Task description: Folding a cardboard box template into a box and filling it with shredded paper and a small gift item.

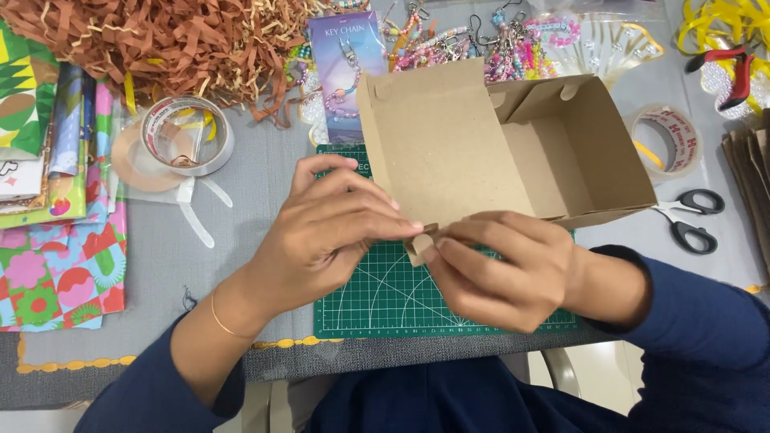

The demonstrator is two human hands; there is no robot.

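Observation:
A brown cardboard box [513, 148] with its lid flap raised stands on a green cutting mat [385, 297]. My left hand [321, 232] and my right hand [497, 269] meet at the box's near left corner. Both pinch a small cardboard flap [419, 244] there between fingertips and thumbs. The box's inside looks empty.
A heap of brown paper shred [160, 40] lies at the back left, with a clear tape roll [186, 135] and patterned paper sheets [56, 240] on the left. Bead keychains [481, 44] lie behind the box. Another tape roll [666, 140] and black scissors [690, 216] sit right.

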